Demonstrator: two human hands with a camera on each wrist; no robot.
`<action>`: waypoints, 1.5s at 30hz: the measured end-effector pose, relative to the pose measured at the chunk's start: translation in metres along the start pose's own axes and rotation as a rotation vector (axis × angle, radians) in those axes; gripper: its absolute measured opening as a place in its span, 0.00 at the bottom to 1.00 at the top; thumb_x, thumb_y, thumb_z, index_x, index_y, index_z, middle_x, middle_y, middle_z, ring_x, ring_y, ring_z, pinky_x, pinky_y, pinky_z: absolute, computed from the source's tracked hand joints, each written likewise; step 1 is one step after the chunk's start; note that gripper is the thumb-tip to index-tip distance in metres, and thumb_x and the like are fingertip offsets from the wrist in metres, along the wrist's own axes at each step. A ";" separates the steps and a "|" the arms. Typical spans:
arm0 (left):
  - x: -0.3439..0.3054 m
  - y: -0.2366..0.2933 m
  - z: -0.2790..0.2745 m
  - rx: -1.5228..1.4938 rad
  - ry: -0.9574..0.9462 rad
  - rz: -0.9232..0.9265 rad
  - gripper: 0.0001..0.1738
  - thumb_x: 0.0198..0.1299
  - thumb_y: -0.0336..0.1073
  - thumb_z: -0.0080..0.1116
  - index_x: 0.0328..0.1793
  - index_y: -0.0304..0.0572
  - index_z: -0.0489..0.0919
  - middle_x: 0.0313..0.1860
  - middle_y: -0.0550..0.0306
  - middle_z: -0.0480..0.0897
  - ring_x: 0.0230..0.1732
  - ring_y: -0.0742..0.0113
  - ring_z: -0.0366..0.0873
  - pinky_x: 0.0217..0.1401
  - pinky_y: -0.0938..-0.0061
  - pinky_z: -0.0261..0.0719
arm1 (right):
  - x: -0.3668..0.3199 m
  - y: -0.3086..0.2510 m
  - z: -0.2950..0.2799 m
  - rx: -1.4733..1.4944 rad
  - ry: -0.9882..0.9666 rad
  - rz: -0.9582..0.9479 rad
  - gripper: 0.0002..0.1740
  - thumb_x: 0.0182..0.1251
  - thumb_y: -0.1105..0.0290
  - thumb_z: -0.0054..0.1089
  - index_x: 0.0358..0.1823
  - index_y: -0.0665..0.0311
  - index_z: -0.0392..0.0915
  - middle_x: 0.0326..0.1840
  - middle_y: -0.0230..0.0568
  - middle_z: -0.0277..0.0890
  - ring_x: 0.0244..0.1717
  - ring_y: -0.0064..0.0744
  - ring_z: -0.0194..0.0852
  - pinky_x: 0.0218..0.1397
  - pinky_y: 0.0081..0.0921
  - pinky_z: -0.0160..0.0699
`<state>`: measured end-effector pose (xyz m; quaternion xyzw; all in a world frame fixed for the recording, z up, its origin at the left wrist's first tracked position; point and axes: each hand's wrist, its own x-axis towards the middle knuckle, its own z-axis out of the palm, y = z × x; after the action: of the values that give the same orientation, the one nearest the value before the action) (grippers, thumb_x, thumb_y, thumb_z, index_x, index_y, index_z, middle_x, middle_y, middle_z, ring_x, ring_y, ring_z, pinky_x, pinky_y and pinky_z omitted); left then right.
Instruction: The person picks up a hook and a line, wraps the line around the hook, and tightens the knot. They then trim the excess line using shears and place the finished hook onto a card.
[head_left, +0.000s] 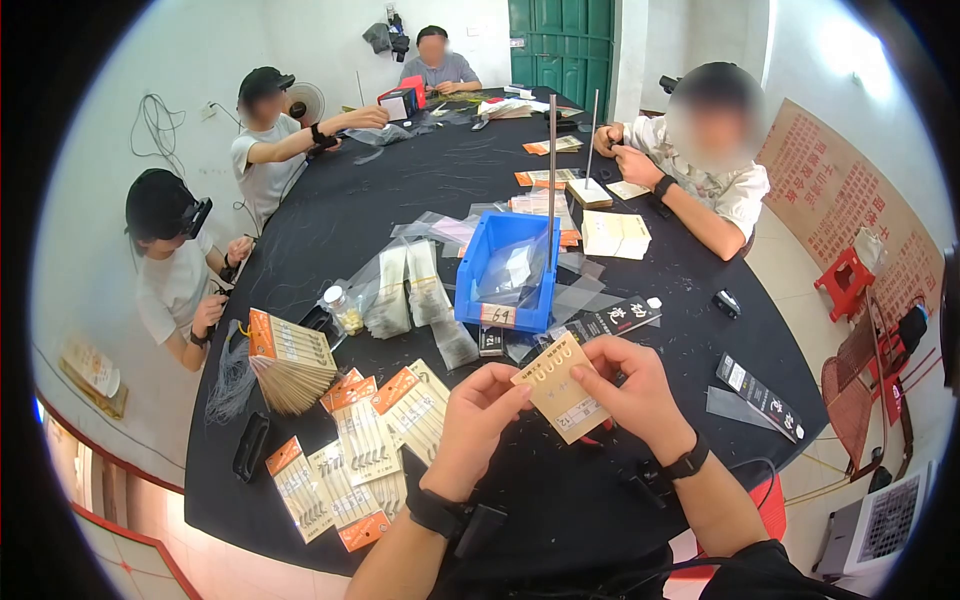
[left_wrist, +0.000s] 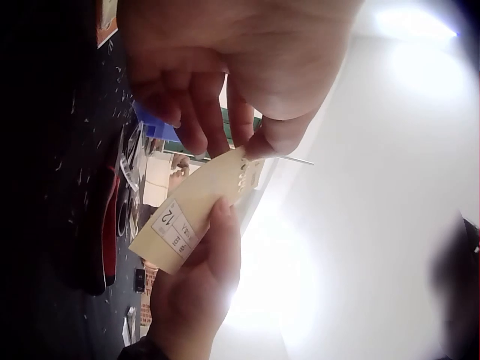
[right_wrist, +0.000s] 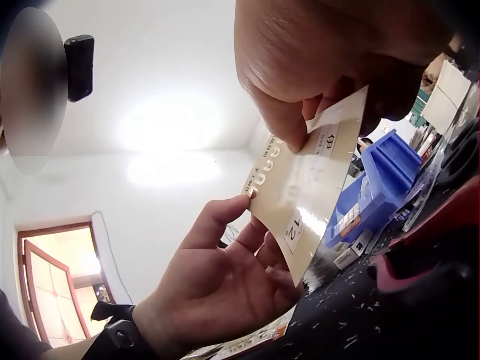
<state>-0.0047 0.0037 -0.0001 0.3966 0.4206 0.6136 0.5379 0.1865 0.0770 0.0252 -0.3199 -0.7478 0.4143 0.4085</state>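
Both hands hold a beige hook card (head_left: 560, 392) above the near part of the black table. A row of small cut slots runs along its top edge, and a white label marked 12 is near the bottom. My left hand (head_left: 482, 415) pinches the card's upper left corner between thumb and fingertips. On the other side my right hand (head_left: 638, 388) grips it, thumb (left_wrist: 223, 214) flat on the face and fingers behind. The card (right_wrist: 311, 184) bends slightly in the right wrist view. Under the hands lies a tool with red handles (left_wrist: 111, 232), partly hidden.
A blue bin (head_left: 507, 318) of clear bags stands ahead. Left of it are a small jar (head_left: 343, 310) and clear sleeves (head_left: 388, 300). Cards with hooks (head_left: 365, 440) and a fanned card bundle (head_left: 290, 365) lie left. Black packets (head_left: 762, 398) lie right. Several people sit around the table.
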 end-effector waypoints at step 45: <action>-0.004 -0.009 0.009 0.209 -0.103 0.010 0.10 0.61 0.29 0.61 0.47 0.33 0.82 0.36 0.61 0.84 0.36 0.80 0.79 0.41 0.84 0.76 | 0.003 -0.007 0.002 -0.345 0.014 -0.368 0.11 0.52 0.72 0.70 0.38 0.62 0.83 0.37 0.39 0.77 0.41 0.40 0.77 0.46 0.31 0.76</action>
<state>0.0067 0.0008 -0.0055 0.4838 0.4521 0.5477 0.5114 0.1825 0.0758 0.0323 -0.2462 -0.8502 0.1970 0.4216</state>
